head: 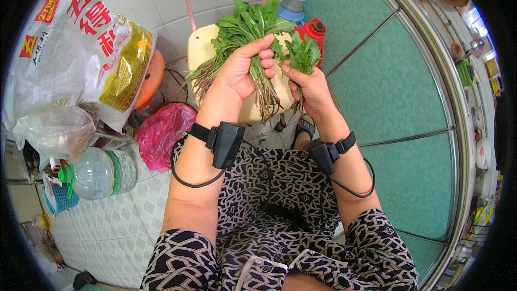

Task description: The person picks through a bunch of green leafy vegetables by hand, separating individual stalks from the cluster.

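A heap of leafy greens (246, 24) with thin purplish stems lies on the pale wooden seat of a chair (202, 44). Over the heap's near side is my left hand (248, 67), fingers curled around some of the stems; how many it grips is partly hidden. My right hand (309, 85) holds a small bunch of greens (303, 54) upright by its stems, just right of the heap. The two hands are close but apart. Both wrists wear black strapped devices with cables.
A pink plastic bag (165, 137) lines a container left of the chair. Further left are a large printed sack (80, 48), a tied clear bag (60, 129) and a big water bottle (101, 174). Green cabinet panels (396, 85) stand at right. A red container (317, 32) is behind the chair.
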